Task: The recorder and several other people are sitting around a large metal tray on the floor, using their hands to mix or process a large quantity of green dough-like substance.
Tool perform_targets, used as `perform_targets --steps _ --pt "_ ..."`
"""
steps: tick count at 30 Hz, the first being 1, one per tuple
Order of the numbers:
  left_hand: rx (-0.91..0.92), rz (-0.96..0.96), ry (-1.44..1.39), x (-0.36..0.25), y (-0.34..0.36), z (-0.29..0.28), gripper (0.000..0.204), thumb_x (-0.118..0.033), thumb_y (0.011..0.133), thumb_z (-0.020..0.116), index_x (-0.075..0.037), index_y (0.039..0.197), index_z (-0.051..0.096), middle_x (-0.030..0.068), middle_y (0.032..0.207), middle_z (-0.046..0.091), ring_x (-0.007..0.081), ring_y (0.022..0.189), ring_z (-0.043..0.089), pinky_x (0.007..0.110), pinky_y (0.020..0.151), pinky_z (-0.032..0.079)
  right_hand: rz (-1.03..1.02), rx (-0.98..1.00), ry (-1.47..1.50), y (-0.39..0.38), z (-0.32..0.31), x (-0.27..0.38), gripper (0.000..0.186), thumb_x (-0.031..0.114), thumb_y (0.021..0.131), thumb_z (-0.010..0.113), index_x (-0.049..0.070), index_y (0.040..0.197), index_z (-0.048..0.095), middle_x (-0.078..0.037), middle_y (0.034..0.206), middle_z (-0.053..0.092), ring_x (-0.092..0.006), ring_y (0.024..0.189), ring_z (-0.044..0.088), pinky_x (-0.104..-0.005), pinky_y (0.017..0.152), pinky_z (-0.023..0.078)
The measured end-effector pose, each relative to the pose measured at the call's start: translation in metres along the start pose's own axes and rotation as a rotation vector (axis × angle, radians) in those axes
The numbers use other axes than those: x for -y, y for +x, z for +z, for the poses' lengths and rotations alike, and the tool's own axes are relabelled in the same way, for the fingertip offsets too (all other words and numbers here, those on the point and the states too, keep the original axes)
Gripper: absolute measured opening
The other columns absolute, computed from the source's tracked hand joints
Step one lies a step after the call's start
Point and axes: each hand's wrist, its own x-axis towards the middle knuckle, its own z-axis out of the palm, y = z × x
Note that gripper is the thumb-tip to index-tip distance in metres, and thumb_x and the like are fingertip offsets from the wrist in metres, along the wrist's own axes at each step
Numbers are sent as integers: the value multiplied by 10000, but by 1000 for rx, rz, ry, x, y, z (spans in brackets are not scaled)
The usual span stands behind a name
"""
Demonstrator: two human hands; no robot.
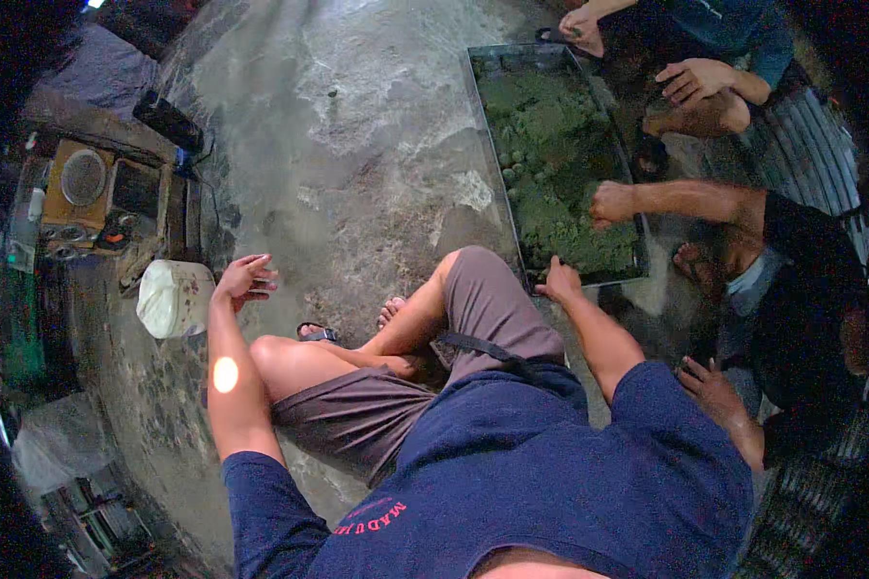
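My left hand, loosely spread, hangs near a white container, contents hidden. My right hand is at the near rim of the floor tray, grip unclear; crumbly green material fills it, dim lumps among it.

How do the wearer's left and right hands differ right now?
Place: the left hand is beside the pale container, away from the tray; the right hand is at the tray's near edge.

Pose: the left hand is loosely open, fingers pointing rightward; the right hand has one finger extended toward the green material, the others less clear.

Shared: both are bare, and neither visibly holds anything.
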Motion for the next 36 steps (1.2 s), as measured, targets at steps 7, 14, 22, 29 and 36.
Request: perform_targets --steps 7,14,22,29,36 --pt "22 53 -39 -2 4 8 460 -335 829 568 -84 1198 452 86 880 630 204 697 612 356 580 480 51 98 -33 24 0 -22 758 320 677 719 10 1258 343 -191 1068 557 -328 1006 540 -407 828 454" --pt "24 43 -45 -2 1 1 463 -326 825 574 -80 1197 449 83 870 623 204 666 596 357 569 471 69 -28 37 24 14 -14 341 92 669 627 43 1002 578 -187 947 603 -343 914 578 -397 766 486" --pt "50 103 -91 9 -2 0 388 -310 828 570 -84 1135 495 85 847 625 196 655 604 360 555 476 -5 -160 204 29 20 -30 182 137 645 601 -23 732 615 -222 818 615 -352 794 611 -400 720 496" --pt "-33 54 -35 11 -7 3 396 -281 846 543 -89 1182 463 103 850 626 233 673 621 365 544 505 64 -162 284 19 17 -5 364 282 620 702 27 871 635 -220 940 601 -345 909 579 -392 792 467" --pt "73 96 -77 11 -1 2 403 -272 839 544 -87 1187 458 114 848 630 247 683 625 378 548 498 116 -200 221 25 20 -14 319 160 646 666 105 960 650 -134 973 616 -304 863 601 -357 775 484"
